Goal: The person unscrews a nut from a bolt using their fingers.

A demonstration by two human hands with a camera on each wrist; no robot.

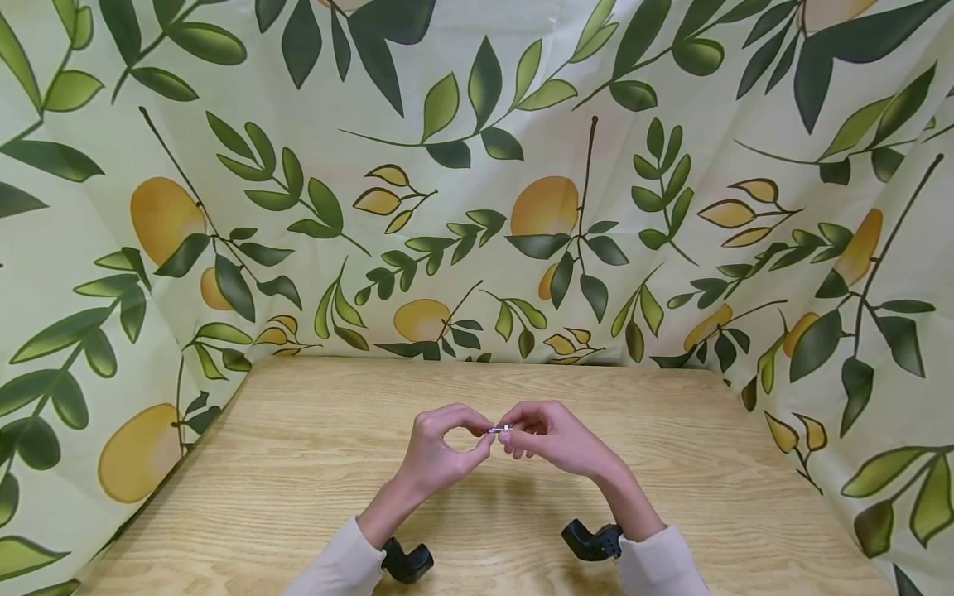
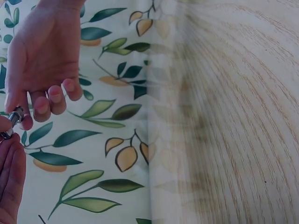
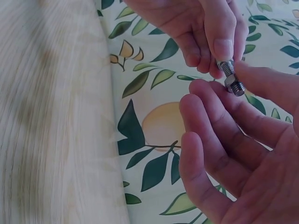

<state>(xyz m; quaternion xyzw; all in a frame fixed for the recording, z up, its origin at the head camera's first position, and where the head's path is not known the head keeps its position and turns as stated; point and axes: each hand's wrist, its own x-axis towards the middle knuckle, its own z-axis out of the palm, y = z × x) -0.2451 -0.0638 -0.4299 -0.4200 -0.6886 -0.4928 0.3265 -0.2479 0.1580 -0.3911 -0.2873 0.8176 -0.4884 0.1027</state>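
Observation:
A small metal bolt [image 3: 227, 68] with a nut [image 3: 231, 81] on its thread is held between the two hands, above the table. My left hand [image 1: 441, 451] pinches one end of the bolt between thumb and fingertips; that end is hidden by them. From the other side, the thumb and index finger of my right hand [image 1: 559, 436] pinch around the nut, with the threaded tip showing past it in the right wrist view. The right hand's other fingers are loosely bent below. In the left wrist view the bolt [image 2: 17, 115] shows at the left edge.
Below the hands lies a light wood-grain table [image 1: 313, 497]. A cloth [image 1: 462, 207] printed with leaves and orange fruit hangs behind it and along both sides. Black wrist-worn devices [image 1: 592, 540] sit by the pale sleeves [image 1: 343, 563].

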